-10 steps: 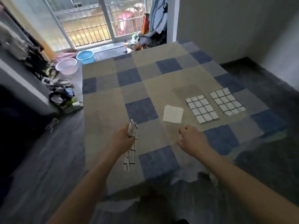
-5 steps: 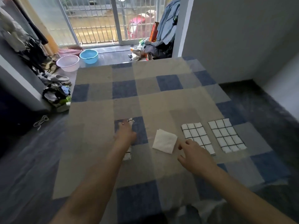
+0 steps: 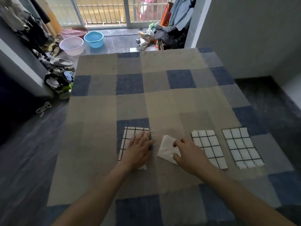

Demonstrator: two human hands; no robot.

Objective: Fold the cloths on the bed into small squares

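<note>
Four cloths lie in a row across the near half of the bed [image 3: 101, 111], which is covered by a blanket of beige, grey and blue squares. Taking the plain white folded cloth [image 3: 166, 148] as the marker: it sits in the middle of the row, turned at a slant. Just left of it lies a white cloth with a black grid pattern [image 3: 130, 136], folded into an upright rectangle over a blue square of the blanket; the left hand [image 3: 140, 151] rests flat on it, fingers straight and spread, pressing it down. The right hand [image 3: 189, 154] is on the right edge of the plain white cloth, its fingers bent with the tips on the fabric; it seems to pinch the edge, though the blur leaves that unsure. Right of the plain cloth lies a second folded white cloth with black grid lines [image 3: 207, 144], its near corner hidden under the right wrist, and beyond that a third gridded white cloth [image 3: 241, 146] lies apart from it, with a strip of blanket between. Far beyond the plain cloth, past the bed's far edge, a blue plastic basin [image 3: 94, 39] and a pale pink plastic basin [image 3: 71, 46] stand on the floor.
</note>
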